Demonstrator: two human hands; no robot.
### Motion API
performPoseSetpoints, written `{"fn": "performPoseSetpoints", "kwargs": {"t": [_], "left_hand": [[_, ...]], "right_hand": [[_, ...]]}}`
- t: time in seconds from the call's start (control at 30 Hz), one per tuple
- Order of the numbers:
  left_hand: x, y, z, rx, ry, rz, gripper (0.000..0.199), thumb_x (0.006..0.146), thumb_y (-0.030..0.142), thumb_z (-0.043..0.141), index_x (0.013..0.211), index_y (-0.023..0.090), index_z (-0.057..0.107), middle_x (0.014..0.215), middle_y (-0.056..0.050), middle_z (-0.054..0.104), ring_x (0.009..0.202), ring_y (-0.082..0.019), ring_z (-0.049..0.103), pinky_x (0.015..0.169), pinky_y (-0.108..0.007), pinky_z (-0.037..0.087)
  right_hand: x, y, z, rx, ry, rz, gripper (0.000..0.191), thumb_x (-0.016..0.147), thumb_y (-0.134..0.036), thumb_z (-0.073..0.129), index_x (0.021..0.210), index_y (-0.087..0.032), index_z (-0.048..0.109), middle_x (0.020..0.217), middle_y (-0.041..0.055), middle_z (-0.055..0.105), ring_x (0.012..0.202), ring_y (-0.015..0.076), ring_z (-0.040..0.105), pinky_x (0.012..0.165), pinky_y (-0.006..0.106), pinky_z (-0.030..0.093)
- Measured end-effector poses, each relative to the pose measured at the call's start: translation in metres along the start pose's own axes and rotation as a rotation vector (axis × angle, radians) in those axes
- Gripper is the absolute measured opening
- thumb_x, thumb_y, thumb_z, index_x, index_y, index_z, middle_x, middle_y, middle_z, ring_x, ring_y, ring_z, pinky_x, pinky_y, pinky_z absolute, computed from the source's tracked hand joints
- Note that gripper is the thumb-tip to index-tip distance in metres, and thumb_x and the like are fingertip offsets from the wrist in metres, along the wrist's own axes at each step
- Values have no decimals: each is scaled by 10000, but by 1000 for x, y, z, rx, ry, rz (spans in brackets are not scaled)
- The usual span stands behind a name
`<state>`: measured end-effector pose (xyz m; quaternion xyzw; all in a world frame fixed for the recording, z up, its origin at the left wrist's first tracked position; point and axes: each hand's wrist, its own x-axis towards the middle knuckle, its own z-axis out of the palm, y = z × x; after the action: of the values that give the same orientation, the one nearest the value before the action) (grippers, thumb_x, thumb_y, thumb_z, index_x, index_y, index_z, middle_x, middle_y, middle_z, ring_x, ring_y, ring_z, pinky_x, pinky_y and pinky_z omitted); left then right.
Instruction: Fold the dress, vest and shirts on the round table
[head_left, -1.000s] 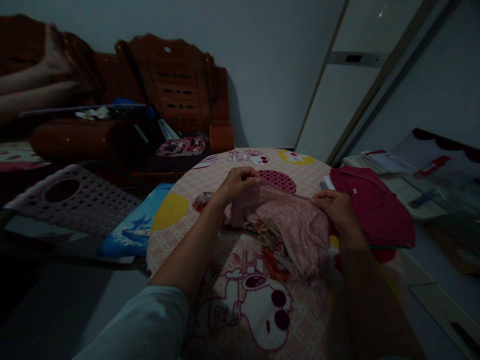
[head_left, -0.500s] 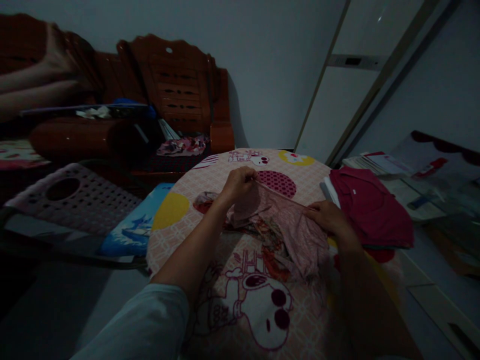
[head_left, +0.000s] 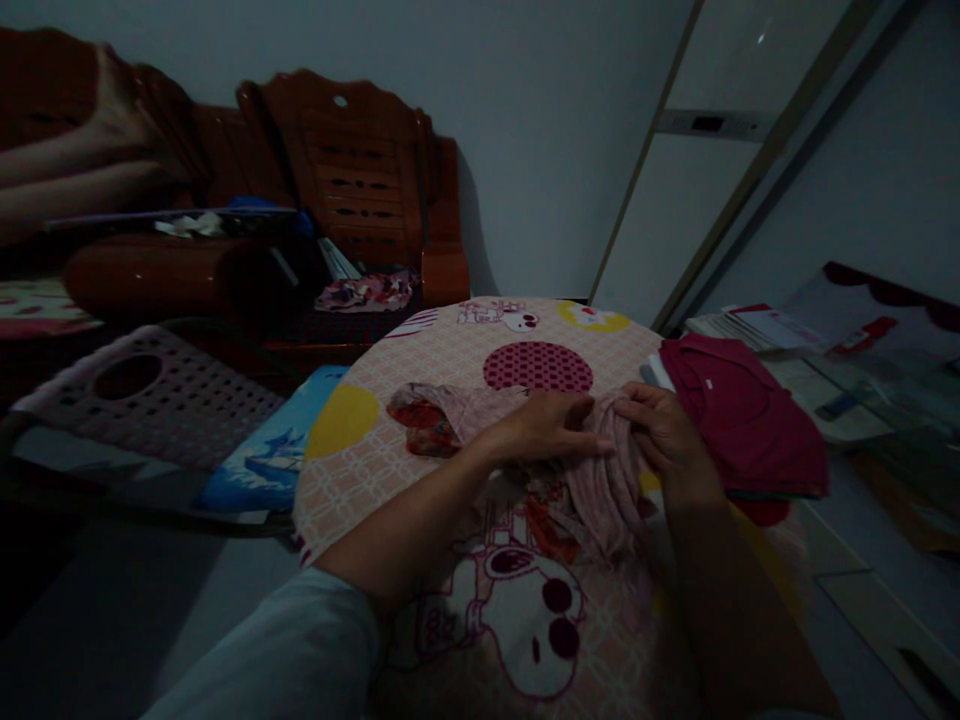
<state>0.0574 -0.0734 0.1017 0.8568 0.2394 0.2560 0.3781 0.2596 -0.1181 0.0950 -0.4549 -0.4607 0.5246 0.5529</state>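
A crumpled pale pink garment, with orange-red patterned cloth showing at its folds, lies across the round table. My right hand pinches a gathered edge of it between thumb and fingers, bunching the cloth into folds. Close beside it, my left hand rests over the garment's middle, thumb and fingers apart and pointing right toward the gathered part. The garment's left end, with its orange-red side showing, spreads out beyond my left wrist. Part of the cloth is hidden under my left hand.
A stack of folded clothes with a dark pink shirt on top sits at the table's right edge. Left of the table stand a woven chair and a blue cushion. Behind is a wooden sofa, with another person's legs at far left.
My left hand has let go of the garment's left edge and moved right, close to my right hand. The edge, stretched between both hands before, is now gathered at my right hand.
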Motion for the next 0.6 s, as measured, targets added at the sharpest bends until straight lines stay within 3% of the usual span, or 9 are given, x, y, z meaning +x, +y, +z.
{"fn": "performPoseSetpoints", "kwargs": {"t": [0.1, 0.2, 0.3, 0.43, 0.6], "left_hand": [[1, 1, 35, -110, 100, 2, 628, 687, 462, 793, 1200, 140, 628, 1060, -81, 706, 930, -242, 643, 803, -310, 496], [4, -8, 51, -238, 192, -83, 406, 723, 267, 722, 1094, 113, 664, 984, -67, 707, 905, -238, 646, 794, -309, 499], [7, -16, 48, -455, 174, -201, 240, 701, 122, 631, 931, 116, 701, 858, -29, 706, 873, -220, 648, 815, -304, 498], [7, -12, 38, -941, 219, -337, 290, 673, 104, 683, 960, 134, 701, 897, -28, 727, 878, -191, 667, 907, -333, 491], [3, 1, 39, -1363, 133, -378, 328, 647, 210, 842, 928, 134, 690, 860, -56, 735, 789, -178, 694, 925, -359, 513]], "right_hand": [[0, 2, 16, 59, -8, -80, 208, 585, -300, 865, 690, -208, 710, 644, -21, 674, 554, 120, 597, 557, 239, 499], [1, 6, 21, 26, -25, -122, 173, 626, -305, 844, 738, -216, 745, 665, -5, 696, 577, 144, 622, 578, 268, 521], [6, 11, 11, 3, 15, -174, 177, 678, -331, 808, 804, -214, 765, 720, 19, 728, 638, 169, 664, 653, 306, 555], [22, 24, -14, -35, 121, -216, 245, 695, -287, 781, 932, -228, 759, 888, 28, 764, 803, 189, 709, 799, 341, 570], [15, 54, -24, -266, -34, -200, 345, 715, -364, 789, 1025, -222, 736, 1029, 50, 747, 966, 238, 678, 868, 370, 566]]}}
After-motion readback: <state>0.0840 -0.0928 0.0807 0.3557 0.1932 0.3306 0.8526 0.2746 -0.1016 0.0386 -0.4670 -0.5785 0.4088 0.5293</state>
